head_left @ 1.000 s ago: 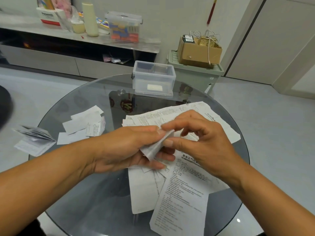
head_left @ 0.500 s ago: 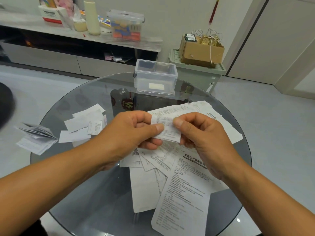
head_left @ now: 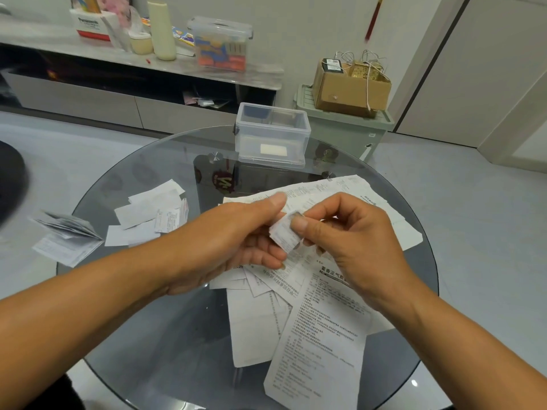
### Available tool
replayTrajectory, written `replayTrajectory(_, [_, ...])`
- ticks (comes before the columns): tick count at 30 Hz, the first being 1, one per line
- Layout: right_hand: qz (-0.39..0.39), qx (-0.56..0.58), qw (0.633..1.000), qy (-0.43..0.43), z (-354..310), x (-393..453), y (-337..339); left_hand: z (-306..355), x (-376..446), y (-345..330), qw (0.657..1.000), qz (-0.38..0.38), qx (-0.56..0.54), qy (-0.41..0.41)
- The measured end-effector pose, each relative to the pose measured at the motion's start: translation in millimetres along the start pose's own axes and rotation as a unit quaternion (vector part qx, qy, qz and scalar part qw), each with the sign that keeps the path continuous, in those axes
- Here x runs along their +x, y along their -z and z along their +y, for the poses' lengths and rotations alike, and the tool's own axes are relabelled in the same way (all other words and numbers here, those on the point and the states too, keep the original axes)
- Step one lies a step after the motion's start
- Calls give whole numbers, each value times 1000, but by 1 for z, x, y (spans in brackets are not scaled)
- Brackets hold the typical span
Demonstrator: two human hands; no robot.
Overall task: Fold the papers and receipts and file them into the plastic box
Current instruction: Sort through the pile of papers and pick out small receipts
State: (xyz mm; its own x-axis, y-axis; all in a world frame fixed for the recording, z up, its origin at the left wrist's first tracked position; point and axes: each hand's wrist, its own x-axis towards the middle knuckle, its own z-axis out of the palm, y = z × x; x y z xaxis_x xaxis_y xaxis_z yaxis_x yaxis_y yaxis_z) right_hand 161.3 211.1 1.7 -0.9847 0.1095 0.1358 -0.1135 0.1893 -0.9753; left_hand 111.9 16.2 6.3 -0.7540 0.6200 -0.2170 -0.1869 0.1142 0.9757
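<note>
**Head view: one small receipt in the fold, a heap of papers waiting**

Head view, over a round glass worktop [head_left: 154,329]: both hands meet above the middle of the pile, working a small folded receipt [head_left: 284,235]. The left hand [head_left: 236,241] pinches its left edge between thumb and curled fingers; the right hand [head_left: 349,241] pinches the right edge, thumb pressed on top. The slip is held in the air, just above the loose papers [head_left: 319,335] spread beneath.

The clear plastic box [head_left: 272,134] stands open at the far edge of the worktop, well apart from the hands, with what looks like one white folded piece (hard to read through the wall) lying on its bottom. A cluster of small receipts [head_left: 148,216] lies to the left, and a fanned stack [head_left: 66,235] sits at the left rim.

By the look of it, the job is barely begun: nearly all the sheets remain unfolded and unfiled, the large printed ones included.
</note>
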Motion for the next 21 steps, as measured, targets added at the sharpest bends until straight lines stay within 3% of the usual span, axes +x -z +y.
replayTrajectory(3, [23,24,999,-5,-4,1,-3,-3,-1,-2,994,56,83,-34])
replayTrajectory(5, [-8,19,999,-43,-7,3,-1,-6,0,-2,989,107,95,-31])
replayTrajectory(7, [-52,-91,990,-90,-10,8,10,-7,2,4,980,161,113,-29])
replayTrajectory(9, [-92,-287,945,-126,-12,13,27,-4,4,13,969,207,130,-32])
replayTrajectory(11, [-151,-430,874,-166,-11,12,40,0,5,22,963,236,126,-37])
replayTrajectory(14, [-207,-480,828,-201,-3,9,44,1,5,29,959,256,116,-40])
replayTrajectory(17, [-214,-490,825,-183,7,9,41,-2,6,28,962,245,121,-26])
replayTrajectory(21, [-211,-444,850,-190,4,13,38,-6,6,19,964,225,140,-13])
